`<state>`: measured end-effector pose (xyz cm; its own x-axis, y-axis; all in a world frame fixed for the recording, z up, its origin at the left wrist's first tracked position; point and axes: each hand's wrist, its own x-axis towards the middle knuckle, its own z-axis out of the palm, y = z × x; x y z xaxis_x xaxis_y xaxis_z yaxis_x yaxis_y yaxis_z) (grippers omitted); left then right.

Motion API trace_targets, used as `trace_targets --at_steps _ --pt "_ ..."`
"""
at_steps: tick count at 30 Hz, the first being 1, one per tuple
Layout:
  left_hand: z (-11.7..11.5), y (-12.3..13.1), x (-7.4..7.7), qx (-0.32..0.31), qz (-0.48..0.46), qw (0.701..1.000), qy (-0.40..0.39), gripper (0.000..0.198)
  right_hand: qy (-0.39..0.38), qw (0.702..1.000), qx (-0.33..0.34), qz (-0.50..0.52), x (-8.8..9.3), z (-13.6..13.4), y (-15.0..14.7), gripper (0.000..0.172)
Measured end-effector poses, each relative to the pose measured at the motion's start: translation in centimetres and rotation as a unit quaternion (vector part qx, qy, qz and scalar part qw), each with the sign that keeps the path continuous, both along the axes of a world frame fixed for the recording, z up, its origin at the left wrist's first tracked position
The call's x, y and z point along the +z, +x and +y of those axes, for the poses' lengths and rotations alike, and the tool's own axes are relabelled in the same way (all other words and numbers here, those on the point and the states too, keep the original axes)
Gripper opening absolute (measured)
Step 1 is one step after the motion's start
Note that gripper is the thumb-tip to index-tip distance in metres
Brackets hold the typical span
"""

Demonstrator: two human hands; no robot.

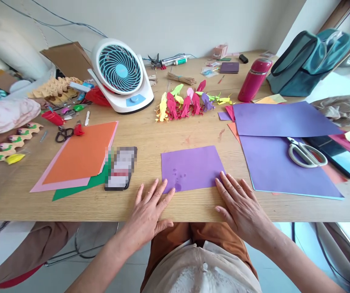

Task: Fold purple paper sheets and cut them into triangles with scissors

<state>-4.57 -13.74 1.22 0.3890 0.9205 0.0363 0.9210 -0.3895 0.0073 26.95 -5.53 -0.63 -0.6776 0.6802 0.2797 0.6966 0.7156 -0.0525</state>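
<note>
A purple sheet of paper (191, 167) lies flat on the wooden table in front of me, with a few darker spots near its lower left. My left hand (150, 207) rests open at its lower left corner, fingers spread and fingertips touching the edge. At the lower right corner, my right hand (238, 199) lies open with its fingertips on the paper. Neither hand grips anything. A phone (121, 169) lies left of the purple sheet. Larger purple sheets (285, 171) are at the right, with white-handled scissors (307, 154) on them.
Orange paper (81, 152) lies over pink and green sheets at left. Behind stand a white fan (121, 73), folded paper figures (187, 103), a pink flask (254, 79) and a teal bag (303, 65). Another person's sleeve (6, 116) reaches in near black-handled scissors (64, 134).
</note>
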Motion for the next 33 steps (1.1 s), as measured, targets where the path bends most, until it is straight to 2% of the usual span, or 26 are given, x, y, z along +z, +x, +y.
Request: trace_targets --at_steps 5,10,15,19,22,27,33 --pt "0.1 0.1 0.7 0.025 -0.021 0.999 -0.027 0.079 -0.017 1.0 -0.024 0.008 0.8 1.1 -0.5 0.052" --pt "1.1 0.1 0.5 0.085 -0.079 0.993 0.005 0.053 -0.046 0.998 -0.028 0.02 1.8 3.2 -0.3 0.045" --pt "2.7 0.4 0.5 0.122 -0.13 0.983 0.041 0.05 -0.124 0.982 -0.068 0.126 2.5 4.7 -0.4 0.045" --pt "3.2 0.4 0.7 0.134 -0.137 0.98 0.049 0.051 -0.225 0.938 -0.122 0.235 2.7 5.2 -0.3 0.038" --pt "3.2 0.2 0.7 0.139 -0.139 0.979 0.051 0.053 -0.297 0.887 -0.143 0.323 2.5 5.4 0.0 0.036" --pt "3.3 0.0 0.5 0.138 -0.145 0.978 0.054 0.053 -0.396 0.803 -0.144 0.421 2.1 5.9 0.5 0.041" --pt "3.4 -0.1 0.5 0.142 -0.152 0.977 0.054 0.053 -0.463 0.726 -0.134 0.491 2.8 6.1 0.1 0.047"
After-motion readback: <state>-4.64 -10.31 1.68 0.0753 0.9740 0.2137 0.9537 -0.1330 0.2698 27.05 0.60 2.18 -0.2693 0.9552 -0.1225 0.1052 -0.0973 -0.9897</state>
